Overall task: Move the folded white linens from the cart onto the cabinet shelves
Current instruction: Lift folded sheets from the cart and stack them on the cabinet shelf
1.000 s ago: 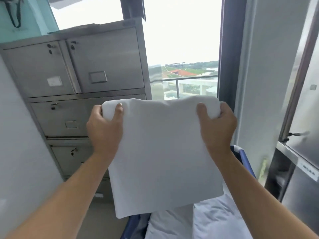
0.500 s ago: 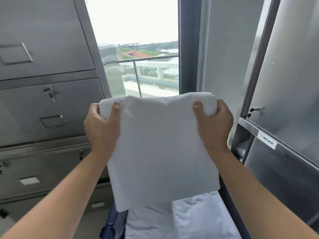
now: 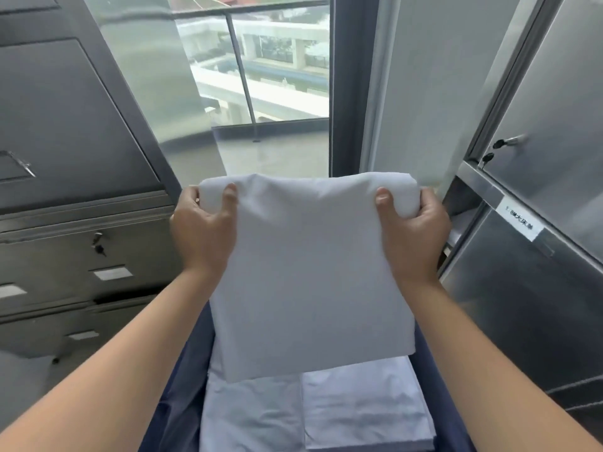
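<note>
Both hands hold one folded white linen (image 3: 310,272) up in the air above the cart (image 3: 189,363). Left hand (image 3: 202,233) has its grip on the upper left corner, thumb on the near face, fingers curled behind. Right hand (image 3: 414,236) grips the upper right corner the same way. The linen hangs down flat from its rolled top fold; its lower edge overlaps the view of the stack below.

In the dark blue cart: more folded white linens (image 3: 359,409), two piles side by side, touching.

Right: steel cabinet (image 3: 538,305), keys in its locks, a white label (image 3: 518,221) on the shelf edge with dark characters, blurred, not readable. Left: grey drawer cabinet (image 3: 75,203) with blank-looking label tabs. Ahead: window (image 3: 261,76) and railing.
</note>
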`<state>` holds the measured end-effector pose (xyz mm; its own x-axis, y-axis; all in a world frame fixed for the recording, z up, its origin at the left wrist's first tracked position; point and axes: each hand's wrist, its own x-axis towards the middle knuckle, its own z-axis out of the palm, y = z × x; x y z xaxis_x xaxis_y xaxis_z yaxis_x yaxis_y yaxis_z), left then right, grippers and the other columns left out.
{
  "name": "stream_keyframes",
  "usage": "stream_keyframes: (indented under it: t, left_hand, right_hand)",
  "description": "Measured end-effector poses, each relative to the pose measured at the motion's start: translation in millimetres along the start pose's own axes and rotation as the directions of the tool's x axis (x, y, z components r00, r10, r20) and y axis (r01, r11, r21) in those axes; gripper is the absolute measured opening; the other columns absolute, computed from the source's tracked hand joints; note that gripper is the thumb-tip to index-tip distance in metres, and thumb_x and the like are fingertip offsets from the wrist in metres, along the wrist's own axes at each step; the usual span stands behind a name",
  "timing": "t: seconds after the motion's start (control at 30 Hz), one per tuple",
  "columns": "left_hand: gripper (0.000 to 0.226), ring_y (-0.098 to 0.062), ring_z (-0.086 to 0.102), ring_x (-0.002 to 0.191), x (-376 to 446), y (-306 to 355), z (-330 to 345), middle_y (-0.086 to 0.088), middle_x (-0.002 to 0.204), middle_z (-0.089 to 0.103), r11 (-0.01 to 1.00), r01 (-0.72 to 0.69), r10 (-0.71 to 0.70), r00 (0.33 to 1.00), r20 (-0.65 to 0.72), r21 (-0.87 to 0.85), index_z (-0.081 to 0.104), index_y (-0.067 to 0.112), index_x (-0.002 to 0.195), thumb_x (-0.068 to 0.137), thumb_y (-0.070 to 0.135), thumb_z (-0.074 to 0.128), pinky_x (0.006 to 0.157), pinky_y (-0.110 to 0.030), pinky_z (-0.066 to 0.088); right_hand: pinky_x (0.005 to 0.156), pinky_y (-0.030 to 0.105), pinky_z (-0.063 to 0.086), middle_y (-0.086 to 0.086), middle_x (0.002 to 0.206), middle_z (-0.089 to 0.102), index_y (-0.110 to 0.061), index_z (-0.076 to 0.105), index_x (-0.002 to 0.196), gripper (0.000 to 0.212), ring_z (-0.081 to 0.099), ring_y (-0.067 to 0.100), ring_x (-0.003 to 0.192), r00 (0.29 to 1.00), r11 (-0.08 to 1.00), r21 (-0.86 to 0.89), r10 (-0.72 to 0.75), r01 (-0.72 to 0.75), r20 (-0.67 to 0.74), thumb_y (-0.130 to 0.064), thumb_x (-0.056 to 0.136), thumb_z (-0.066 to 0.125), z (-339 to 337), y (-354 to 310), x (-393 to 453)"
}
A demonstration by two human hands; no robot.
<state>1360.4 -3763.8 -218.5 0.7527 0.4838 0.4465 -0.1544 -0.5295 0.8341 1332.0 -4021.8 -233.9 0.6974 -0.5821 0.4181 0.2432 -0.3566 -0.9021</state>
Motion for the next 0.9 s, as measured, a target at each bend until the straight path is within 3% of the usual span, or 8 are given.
stream_keyframes:
  t: [0.07,0.23,0.4,0.5,0.6,0.63,0.8,0.9]
  left_hand:
    - [0.041,-0.019,0.050,0.067,-7,-15,18,0.005,0.070,0.054,0.999,0.018,-0.018,1.000,0.010,0.026,0.054,0.009,0.082,0.088,0.048,0.064,0.066,-0.037,0.046]
    - [0.037,-0.015,0.052,0.071,-27,-67,59,0.013,0.071,0.054,0.993,0.099,-0.103,0.993,0.056,0.068,0.055,0.010,0.083,0.089,0.045,0.065,0.071,-0.036,0.047]
    - [0.044,-0.007,0.041,0.061,-62,-122,93,0.011,0.062,0.042,0.971,0.204,-0.221,0.965,0.140,0.123,0.037,0.019,0.069,0.090,0.044,0.066,0.062,-0.032,0.034]
    - [0.047,-0.003,0.042,0.055,-94,-158,106,0.009,0.060,0.036,0.949,0.273,-0.300,0.937,0.180,0.161,0.031,0.023,0.067,0.092,0.041,0.066,0.057,-0.030,0.032]
    - [0.042,-0.007,0.048,0.062,-125,-191,113,0.010,0.065,0.044,0.907,0.348,-0.405,0.876,0.263,0.237,0.038,0.019,0.073,0.093,0.049,0.061,0.060,-0.033,0.038]
    - [0.044,-0.015,0.052,0.067,-133,-199,114,0.008,0.067,0.047,0.889,0.368,-0.440,0.852,0.284,0.271,0.041,0.016,0.078,0.093,0.053,0.059,0.062,-0.035,0.041]
    - [0.053,-0.023,0.058,0.077,-157,-214,111,-0.002,0.078,0.059,0.840,0.387,-0.532,0.729,0.431,0.382,0.046,0.012,0.090,0.092,0.064,0.053,0.071,-0.042,0.050]
    - [0.055,-0.023,0.059,0.076,-158,-218,106,-0.004,0.079,0.061,0.830,0.370,-0.542,0.708,0.452,0.417,0.046,0.013,0.089,0.091,0.068,0.049,0.070,-0.042,0.050]
  right_hand:
    - [0.051,0.014,0.033,-0.012,0.064,0.050,-0.025,0.051,0.073,0.029,0.044,0.000,0.054,1.000,1.000,-0.019,0.019,-0.019,0.012,-0.037,0.085,0.074,4,25,2]
    - [0.052,0.008,0.034,-0.016,0.070,0.054,-0.015,0.056,0.083,0.027,0.052,-0.005,0.060,0.998,0.995,-0.095,0.030,-0.025,0.059,-0.035,0.086,0.075,14,85,-4]
    - [0.055,0.026,0.042,-0.011,0.067,0.055,-0.011,0.054,0.080,0.038,0.051,0.005,0.059,0.988,0.968,-0.225,0.134,-0.114,0.077,-0.044,0.085,0.071,14,150,-27]
    - [0.052,0.028,0.040,-0.011,0.064,0.053,-0.015,0.050,0.075,0.038,0.049,0.004,0.057,0.976,0.938,-0.310,0.196,-0.159,0.091,-0.045,0.084,0.072,9,186,-51]
    - [0.051,0.020,0.032,-0.013,0.062,0.049,-0.017,0.044,0.071,0.040,0.046,0.000,0.055,0.957,0.895,-0.388,0.274,-0.218,0.092,-0.044,0.083,0.072,2,215,-77]
    - [0.050,0.019,0.031,-0.012,0.061,0.048,-0.016,0.043,0.071,0.041,0.047,0.000,0.056,0.949,0.875,-0.422,0.303,-0.238,0.092,-0.045,0.082,0.070,0,221,-84]
    - [0.065,0.032,0.037,-0.012,0.069,0.057,-0.017,0.053,0.079,0.041,0.054,0.017,0.070,0.900,0.767,-0.554,0.430,-0.324,0.069,-0.058,0.079,0.057,-16,233,-110]
    - [0.069,0.032,0.038,-0.015,0.074,0.059,-0.020,0.058,0.084,0.042,0.057,0.022,0.079,0.861,0.723,-0.587,0.502,-0.365,0.084,-0.061,0.080,0.055,-16,230,-108]
